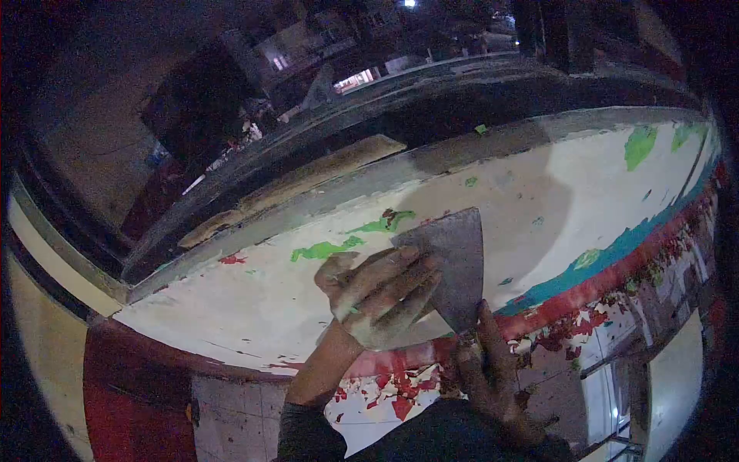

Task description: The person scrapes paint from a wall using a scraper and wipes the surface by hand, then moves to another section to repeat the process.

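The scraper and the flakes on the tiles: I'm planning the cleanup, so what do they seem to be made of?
The scraper looks like metal, perhaps steel: its broad blade is flat and dull grey. The handle is mostly covered, so its material stays open.

The flakes look like old paint: ragged chips in red and cream, too small to judge their finish.

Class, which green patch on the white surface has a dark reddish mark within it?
The patch just above the left corner of the scraper; the other green patches on the white surface show no such mark.
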A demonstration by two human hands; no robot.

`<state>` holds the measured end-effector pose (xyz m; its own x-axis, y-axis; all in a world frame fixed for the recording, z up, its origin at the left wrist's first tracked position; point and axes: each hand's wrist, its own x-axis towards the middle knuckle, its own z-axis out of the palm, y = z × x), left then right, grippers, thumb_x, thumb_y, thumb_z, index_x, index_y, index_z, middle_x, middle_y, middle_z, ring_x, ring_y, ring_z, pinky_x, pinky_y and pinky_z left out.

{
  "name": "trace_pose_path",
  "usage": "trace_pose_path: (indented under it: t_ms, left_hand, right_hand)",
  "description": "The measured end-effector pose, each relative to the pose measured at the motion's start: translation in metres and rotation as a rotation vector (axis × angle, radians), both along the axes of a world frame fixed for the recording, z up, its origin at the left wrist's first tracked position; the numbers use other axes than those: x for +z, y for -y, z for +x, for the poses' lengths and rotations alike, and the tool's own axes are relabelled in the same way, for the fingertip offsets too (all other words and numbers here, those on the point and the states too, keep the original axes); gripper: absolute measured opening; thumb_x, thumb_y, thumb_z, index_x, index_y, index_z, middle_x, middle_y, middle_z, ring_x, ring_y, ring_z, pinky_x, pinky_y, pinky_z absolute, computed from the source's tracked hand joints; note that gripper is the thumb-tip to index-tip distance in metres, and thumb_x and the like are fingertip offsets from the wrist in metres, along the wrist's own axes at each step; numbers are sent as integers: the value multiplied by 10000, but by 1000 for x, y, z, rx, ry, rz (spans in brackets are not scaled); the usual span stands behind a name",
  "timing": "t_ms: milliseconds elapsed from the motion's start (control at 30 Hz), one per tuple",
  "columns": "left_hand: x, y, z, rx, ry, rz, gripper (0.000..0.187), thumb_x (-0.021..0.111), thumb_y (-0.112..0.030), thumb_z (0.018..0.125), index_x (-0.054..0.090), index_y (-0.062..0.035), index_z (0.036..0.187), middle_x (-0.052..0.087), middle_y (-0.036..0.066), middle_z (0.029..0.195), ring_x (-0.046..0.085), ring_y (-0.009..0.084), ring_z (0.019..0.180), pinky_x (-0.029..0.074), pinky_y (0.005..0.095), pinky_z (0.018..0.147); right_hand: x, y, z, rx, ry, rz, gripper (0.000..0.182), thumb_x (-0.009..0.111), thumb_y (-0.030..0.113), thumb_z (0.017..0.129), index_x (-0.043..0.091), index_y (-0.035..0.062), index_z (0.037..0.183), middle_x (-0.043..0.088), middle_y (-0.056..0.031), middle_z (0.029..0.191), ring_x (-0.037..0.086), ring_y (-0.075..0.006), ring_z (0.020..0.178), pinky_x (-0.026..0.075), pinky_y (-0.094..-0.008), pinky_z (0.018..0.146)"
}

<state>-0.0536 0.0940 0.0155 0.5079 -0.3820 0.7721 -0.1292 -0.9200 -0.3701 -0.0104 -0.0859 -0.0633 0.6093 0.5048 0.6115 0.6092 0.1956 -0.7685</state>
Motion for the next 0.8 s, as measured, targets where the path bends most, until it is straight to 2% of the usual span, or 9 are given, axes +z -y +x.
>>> trace_pose_path:
  t_ms: [67,133,167,267,367,467,633,733,800]
  left_hand:
    - [7,2,2,-5,41,67,261,611,-219,556,669,-188,808,640,-7,928,568,155,949,334,309,896]
    - [-4,5,1,-9,22,-62,249,616,-203,549,669,-206,792,640,-20,928,575,136,926,333,298,849]
    - [-6,5,1,-15,11,-119,244,619,-195,546,669,-215,784,640,-26,928,578,127,914,332,293,825]
    - [-4,-2,2,22,67,-27,222,628,-166,549,667,-218,762,640,-35,928,577,112,911,325,304,804]
    - [2,5,-2,69,24,2,253,702,-208,534,653,-259,778,647,-68,851,580,111,885,317,367,832]
    - [-4,1,4,32,217,-2,183,674,-165,591,659,-232,761,639,-44,926,572,96,920,327,310,807]
    - [-1,4,-2,30,84,1,168,671,-167,626,660,-234,779,633,-44,949,559,90,952,331,271,845]
    - [-3,-1,-1,98,56,15,179,630,-159,653,660,-207,823,617,-35,999,545,92,982,353,243,845]
    - [-4,-4,-4,150,17,21,201,606,-150,665,658,-185,856,607,-26,1026,537,95,1001,371,231,836]
  right_hand:
    - [-3,1,-2,-3,-2,-25,538,451,115,853,209,-64,1297,546,-88,730,480,-139,543,401,-273,481]
    - [-4,8,-9,94,-238,-49,537,448,122,856,207,-67,1297,555,-101,753,493,-147,561,409,-278,492]
    - [-2,8,-10,67,-189,-51,533,448,124,857,212,-69,1294,555,-107,754,496,-149,567,410,-282,494]
    - [4,5,-10,46,-167,-51,523,449,128,858,228,-73,1287,556,-122,760,506,-157,590,414,-291,507]
    - [2,5,-13,117,-333,-51,518,450,130,858,238,-75,1283,560,-127,755,511,-162,604,417,-298,523]
    - [4,5,-11,80,-244,-38,515,448,123,854,240,-69,1285,558,-121,735,508,-164,598,417,-304,528]
    - [4,4,-17,81,-261,26,525,448,93,836,234,-52,1293,549,-110,722,506,-168,596,418,-304,537]
    - [11,-2,-18,147,-482,-137,536,448,97,835,225,-41,1301,552,-104,727,507,-162,605,419,-288,548]
    - [4,0,-16,101,-337,-38,542,448,102,836,216,-33,1308,542,-90,709,497,-147,586,413,-277,530]
